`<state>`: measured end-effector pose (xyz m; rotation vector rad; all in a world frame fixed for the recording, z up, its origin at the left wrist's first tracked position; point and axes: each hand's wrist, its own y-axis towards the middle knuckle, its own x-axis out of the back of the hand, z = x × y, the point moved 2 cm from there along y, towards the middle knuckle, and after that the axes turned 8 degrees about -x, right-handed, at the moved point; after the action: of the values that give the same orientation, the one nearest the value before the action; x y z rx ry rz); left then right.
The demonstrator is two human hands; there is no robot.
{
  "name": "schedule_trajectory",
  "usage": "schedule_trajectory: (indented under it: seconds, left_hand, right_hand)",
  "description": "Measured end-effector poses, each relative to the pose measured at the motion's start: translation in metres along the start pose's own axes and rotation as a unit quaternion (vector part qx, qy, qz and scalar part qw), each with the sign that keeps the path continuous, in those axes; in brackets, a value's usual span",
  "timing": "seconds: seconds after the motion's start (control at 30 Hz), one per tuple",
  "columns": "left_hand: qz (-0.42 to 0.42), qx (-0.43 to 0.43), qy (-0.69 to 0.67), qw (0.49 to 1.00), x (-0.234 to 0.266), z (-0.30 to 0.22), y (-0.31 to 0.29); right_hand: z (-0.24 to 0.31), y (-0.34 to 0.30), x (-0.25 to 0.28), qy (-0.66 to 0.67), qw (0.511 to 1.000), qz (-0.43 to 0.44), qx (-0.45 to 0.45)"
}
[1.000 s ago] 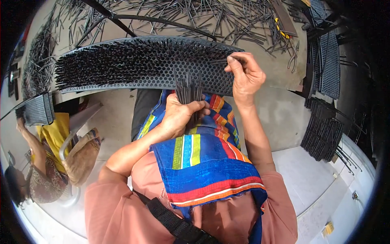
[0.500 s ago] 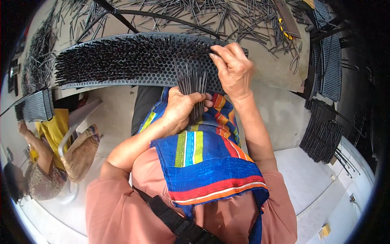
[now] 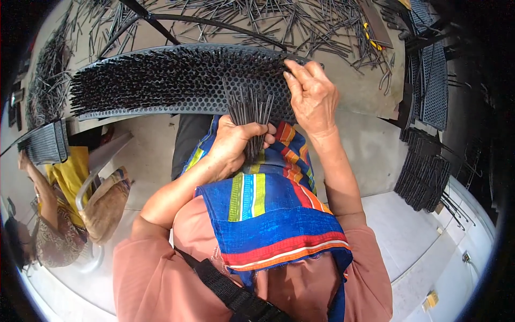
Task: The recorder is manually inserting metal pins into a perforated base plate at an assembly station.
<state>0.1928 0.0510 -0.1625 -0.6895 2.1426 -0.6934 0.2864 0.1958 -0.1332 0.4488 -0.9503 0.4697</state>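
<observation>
A long curved black panel point(image 3: 212, 103) full of round holes lies across the front of the table. Short dark rods point(image 3: 145, 78) stand packed in its holes from the left end well toward the right, while a strip along its near edge shows bare holes. My left hand point(image 3: 236, 142) is closed around a fanned bundle of thin black rods point(image 3: 250, 110), held upright above my lap at the panel's near edge. Over the panel's right end, my right hand point(image 3: 315, 102) is pinched, thumb against fingertips. Whatever lies between those fingertips is too small to make out.
Loose rods point(image 3: 252, 24) litter the table behind black frame bars point(image 3: 214, 20). Yellow-handled pliers point(image 3: 371, 36) lie at the far right. Beyond stand more perforated panels point(image 3: 435, 86) and a stack of dark rods point(image 3: 421, 177). At left, another person point(image 3: 59, 231) works at a smaller panel point(image 3: 47, 144).
My right hand has shifted slightly right and down at the panel's right end, still pinched. My left hand keeps the rod bundle in nearly the same place. The whole view has drifted a little.
</observation>
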Motion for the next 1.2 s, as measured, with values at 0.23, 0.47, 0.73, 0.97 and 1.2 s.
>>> schedule_trajectory:
  seconds: [0.23, 0.47, 0.73, 0.97, 1.2]
  left_hand:
    - [0.038, 0.010, -0.010, 0.999, -0.005, -0.006, -0.001]
    - [0.019, 0.000, -0.030, 0.999, -0.012, -0.003, -0.003]
    - [-0.012, -0.031, 0.035, 0.999, -0.001, 0.006, -0.003]
    - [-0.005, 0.002, 0.011, 1.000, -0.004, 0.006, -0.002]
    - [-0.009, 0.017, 0.016, 1.000, -0.006, 0.002, -0.001]
  right_hand:
    - [-0.006, -0.012, 0.003, 0.147, 0.986, -0.074, -0.007]
    - [-0.025, -0.028, -0.013, 0.567, 0.723, 0.251, -0.305]
    - [-0.041, -0.010, 0.001, 0.428, 0.885, -0.136, -0.123]
    - [-0.034, -0.003, 0.007, 0.355, 0.923, -0.132, -0.069]
    - [-0.031, -0.005, -0.008, 0.258, 0.961, -0.096, 0.009]
